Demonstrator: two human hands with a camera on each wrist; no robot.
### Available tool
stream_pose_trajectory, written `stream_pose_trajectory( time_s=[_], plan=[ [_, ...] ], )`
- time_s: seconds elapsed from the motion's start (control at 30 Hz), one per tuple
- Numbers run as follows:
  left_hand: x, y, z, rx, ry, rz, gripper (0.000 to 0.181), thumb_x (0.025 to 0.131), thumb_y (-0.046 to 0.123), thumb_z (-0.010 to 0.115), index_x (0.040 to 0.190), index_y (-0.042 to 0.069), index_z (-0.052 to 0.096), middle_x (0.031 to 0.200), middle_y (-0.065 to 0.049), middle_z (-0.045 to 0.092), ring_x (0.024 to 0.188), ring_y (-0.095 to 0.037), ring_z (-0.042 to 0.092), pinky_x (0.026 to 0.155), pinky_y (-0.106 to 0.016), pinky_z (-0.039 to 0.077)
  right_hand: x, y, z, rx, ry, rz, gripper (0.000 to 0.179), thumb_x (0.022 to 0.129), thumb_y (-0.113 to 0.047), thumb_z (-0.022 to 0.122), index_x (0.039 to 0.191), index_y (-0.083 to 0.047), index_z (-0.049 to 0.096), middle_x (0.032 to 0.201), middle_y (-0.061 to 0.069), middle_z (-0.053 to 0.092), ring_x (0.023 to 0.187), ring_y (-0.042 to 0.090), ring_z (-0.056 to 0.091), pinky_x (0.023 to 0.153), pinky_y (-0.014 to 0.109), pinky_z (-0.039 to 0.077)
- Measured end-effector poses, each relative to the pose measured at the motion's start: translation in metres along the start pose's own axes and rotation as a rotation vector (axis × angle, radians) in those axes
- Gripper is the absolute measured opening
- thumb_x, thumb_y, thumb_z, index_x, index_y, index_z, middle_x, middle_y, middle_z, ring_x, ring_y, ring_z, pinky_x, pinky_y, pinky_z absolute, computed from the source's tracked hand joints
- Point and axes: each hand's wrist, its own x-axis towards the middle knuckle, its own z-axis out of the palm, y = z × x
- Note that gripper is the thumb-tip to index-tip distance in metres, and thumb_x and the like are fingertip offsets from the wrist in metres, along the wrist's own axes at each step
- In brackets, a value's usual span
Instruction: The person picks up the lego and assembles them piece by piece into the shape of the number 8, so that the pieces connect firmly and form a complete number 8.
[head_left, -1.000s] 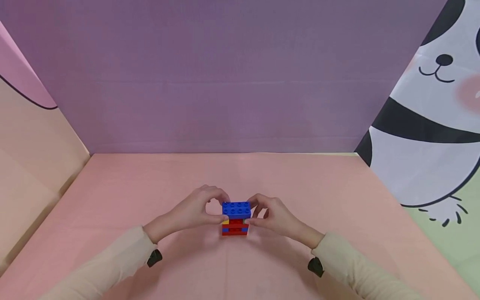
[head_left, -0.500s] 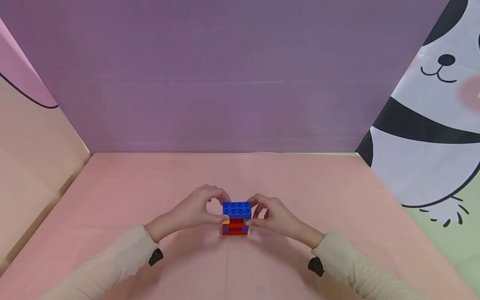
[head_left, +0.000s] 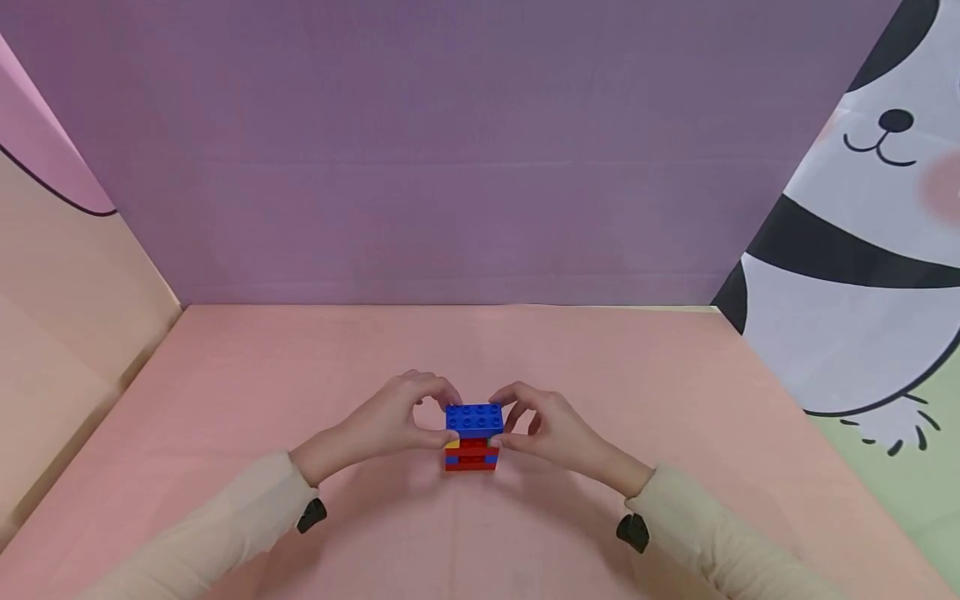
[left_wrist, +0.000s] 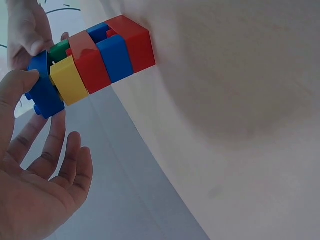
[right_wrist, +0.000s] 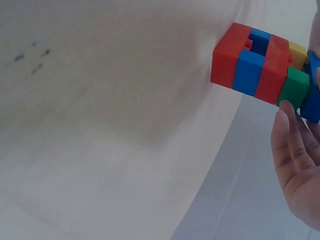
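Observation:
A small tower of toy building bricks stands on the pink table (head_left: 360,342). Its bottom layer is a red brick (left_wrist: 137,42); above that come blue bricks (left_wrist: 115,58), another red brick (left_wrist: 90,62), then a yellow brick (left_wrist: 70,80) beside a green brick (right_wrist: 293,86). On top lies a blue eight-stud brick (head_left: 474,420), with a narrow gap showing under it in both wrist views. My left hand (head_left: 390,418) pinches its left end between thumb and forefinger. At the right end, my right hand (head_left: 551,429) pinches it the same way.
A purple wall (head_left: 450,167) rises behind the table's far edge. To the right stands a panel with a panda drawing (head_left: 847,342), and to the left a cream panel (head_left: 67,333). Both cuffs carry a dark strap piece (head_left: 312,515).
My right forefinger has shifted slightly left along the back of the top blue brick. The left hand and the tower stay almost where they were.

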Motion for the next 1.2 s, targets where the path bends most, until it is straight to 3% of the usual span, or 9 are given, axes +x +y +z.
stream_pose_trajectory(
  time_s=[0.2,0.5,0.7,0.93,1.2],
  plan=[
    [0.0004,0.0001,-0.0001,-0.001,-0.011,-0.011,0.028,0.074,0.027,0.075,0.098,0.022,0.061,0.09,0.011,0.061,0.096,-0.019,0.054,0.082,-0.037,0.045,0.0003,-0.004,-0.0036,0.014,0.001,0.026,0.039,0.078,-0.024,0.071,0.112,-0.01,0.057,0.106,0.004,0.064,0.082,0.017,0.061,0.06,0.025,0.05],
    [0.0,0.0002,-0.0001,-0.003,-0.016,-0.022,0.028,0.073,0.027,0.075,0.098,0.022,0.062,0.091,0.011,0.062,0.094,-0.011,0.053,0.082,-0.036,0.046,-0.0015,-0.0044,-0.0024,0.026,0.021,0.003,0.033,0.08,-0.025,0.069,0.11,-0.013,0.059,0.105,0.003,0.065,0.079,0.011,0.06,0.061,0.025,0.05],
    [0.0009,-0.0004,-0.0004,-0.006,-0.014,-0.015,0.028,0.073,0.027,0.075,0.097,0.022,0.062,0.091,0.011,0.062,0.095,-0.015,0.055,0.081,-0.035,0.045,-0.0006,-0.0049,-0.0038,0.027,0.017,-0.012,0.033,0.081,-0.025,0.069,0.109,-0.012,0.06,0.104,0.005,0.066,0.077,0.011,0.06,0.059,0.023,0.05],
    [0.0015,-0.001,-0.0004,-0.01,-0.01,-0.011,0.029,0.072,0.028,0.076,0.097,0.023,0.062,0.091,0.013,0.062,0.092,-0.009,0.054,0.08,-0.033,0.045,-0.0007,-0.0035,-0.002,0.044,0.028,0.01,0.032,0.08,-0.024,0.07,0.108,-0.012,0.061,0.104,0.006,0.066,0.075,0.012,0.06,0.059,0.025,0.051],
    [0.001,-0.0015,-0.0004,-0.028,-0.017,-0.021,0.029,0.072,0.029,0.076,0.097,0.024,0.062,0.091,0.013,0.062,0.093,-0.011,0.056,0.08,-0.033,0.045,-0.001,-0.0049,-0.0014,0.048,0.023,0.018,0.032,0.08,-0.023,0.07,0.108,-0.012,0.06,0.104,0.006,0.066,0.073,0.011,0.06,0.058,0.026,0.052]
  ],
)
